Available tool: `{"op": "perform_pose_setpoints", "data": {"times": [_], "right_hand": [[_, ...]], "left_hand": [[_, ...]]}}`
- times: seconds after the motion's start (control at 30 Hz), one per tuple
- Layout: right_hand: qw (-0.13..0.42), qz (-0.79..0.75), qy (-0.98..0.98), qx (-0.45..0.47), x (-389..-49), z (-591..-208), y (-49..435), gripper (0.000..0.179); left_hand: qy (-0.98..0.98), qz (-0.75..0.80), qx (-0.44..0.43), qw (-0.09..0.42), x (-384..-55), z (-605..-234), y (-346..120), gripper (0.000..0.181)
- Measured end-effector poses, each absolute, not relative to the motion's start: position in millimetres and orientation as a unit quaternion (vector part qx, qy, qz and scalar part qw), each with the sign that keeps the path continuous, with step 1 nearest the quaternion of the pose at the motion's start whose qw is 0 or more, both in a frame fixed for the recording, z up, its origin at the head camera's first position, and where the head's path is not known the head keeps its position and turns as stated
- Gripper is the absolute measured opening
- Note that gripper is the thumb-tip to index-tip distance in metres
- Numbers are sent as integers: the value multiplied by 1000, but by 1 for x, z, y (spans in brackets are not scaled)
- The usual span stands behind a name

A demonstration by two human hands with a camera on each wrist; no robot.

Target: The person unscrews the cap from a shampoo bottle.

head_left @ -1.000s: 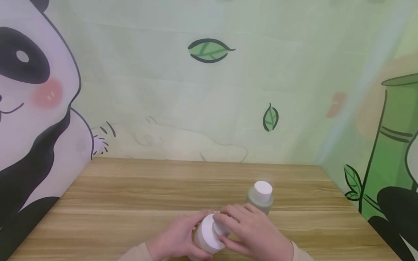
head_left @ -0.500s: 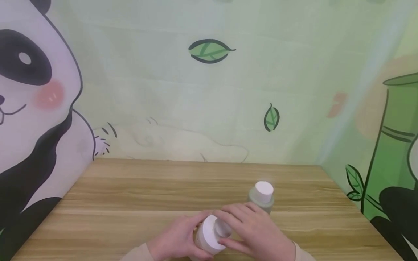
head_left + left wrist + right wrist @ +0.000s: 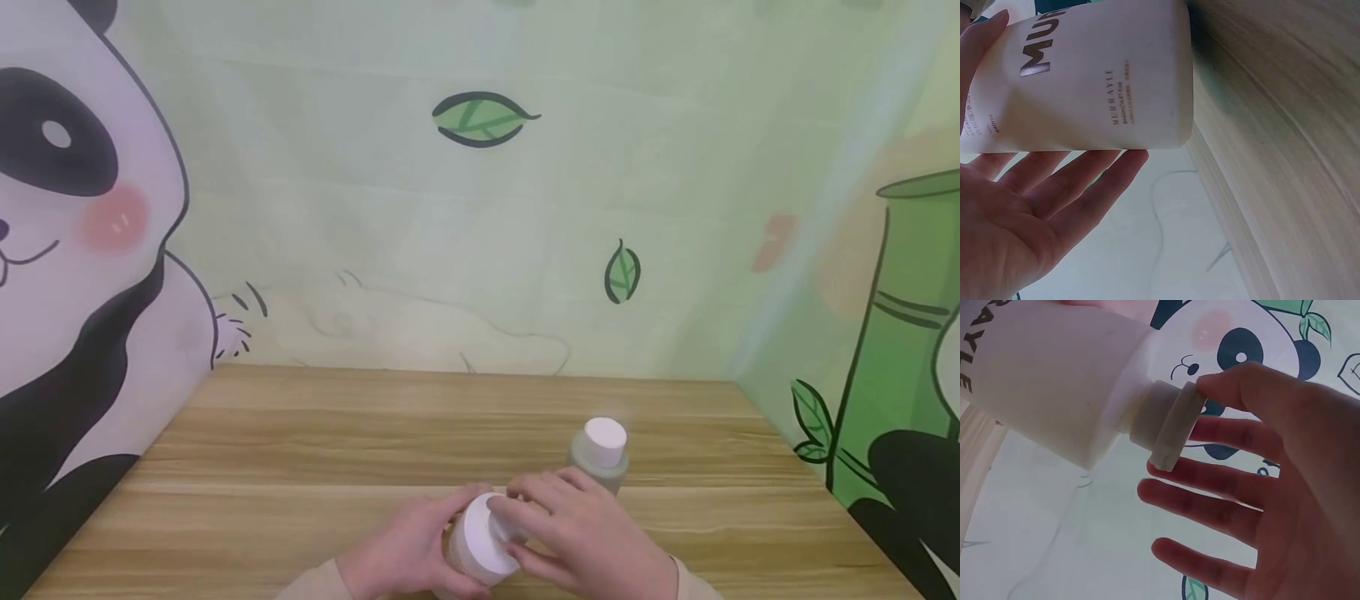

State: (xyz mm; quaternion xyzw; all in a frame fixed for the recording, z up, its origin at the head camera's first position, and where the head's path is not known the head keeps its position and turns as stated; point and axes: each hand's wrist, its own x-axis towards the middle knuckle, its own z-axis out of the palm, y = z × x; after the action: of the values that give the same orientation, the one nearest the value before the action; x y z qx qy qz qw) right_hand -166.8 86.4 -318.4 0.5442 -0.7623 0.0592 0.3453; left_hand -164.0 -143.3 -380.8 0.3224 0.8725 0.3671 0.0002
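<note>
A white bottle [image 3: 477,546] with printed lettering is tilted at the near side of the table, its top toward the right. My left hand [image 3: 405,542] grips its body; in the left wrist view the fingers lie along one side and the thumb along the other, with the base close over the wood. At the bottle's neck, my right hand [image 3: 588,533] pinches the pale round cap [image 3: 1177,428] between thumb and fingertips. The other right fingers [image 3: 1204,509] extend apart from it. Seen from the head, the right fingers partly cover the cap.
Behind my right hand stands a second bottle [image 3: 581,457], grey-green with a white cap [image 3: 605,440]. The wood-grain table [image 3: 360,425] reaches back to a cloth backdrop [image 3: 337,183] printed with pandas, leaves and bamboo.
My right fingers have shifted slightly around the cap, turning back and forth a little. The left hand and bottle have stayed nearly in place, and the second bottle has not moved.
</note>
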Motion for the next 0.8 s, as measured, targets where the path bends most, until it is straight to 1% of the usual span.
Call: {"op": "perform_pose_setpoints", "data": {"times": [0.1,0.3,0.47,0.6,0.8], "right_hand": [[343,50,-751,562,-167,-318,86,49],[332,42,-755,564,-166,-317,88,51],[332,62,-774,535,-166,-318,88,48],[335,74,-788,512,-166,-318,87,40],[338,80,-788,508,-166,-318,85,36]], "left_hand": [[873,367,322,1,-164,-381,-143,74],[872,365,326,-5,-165,-381,-143,77],[869,367,330,-22,-166,-383,-144,79],[871,365,327,-21,-166,-383,-144,77],[874,361,324,-20,-167,-382,-144,76]]}}
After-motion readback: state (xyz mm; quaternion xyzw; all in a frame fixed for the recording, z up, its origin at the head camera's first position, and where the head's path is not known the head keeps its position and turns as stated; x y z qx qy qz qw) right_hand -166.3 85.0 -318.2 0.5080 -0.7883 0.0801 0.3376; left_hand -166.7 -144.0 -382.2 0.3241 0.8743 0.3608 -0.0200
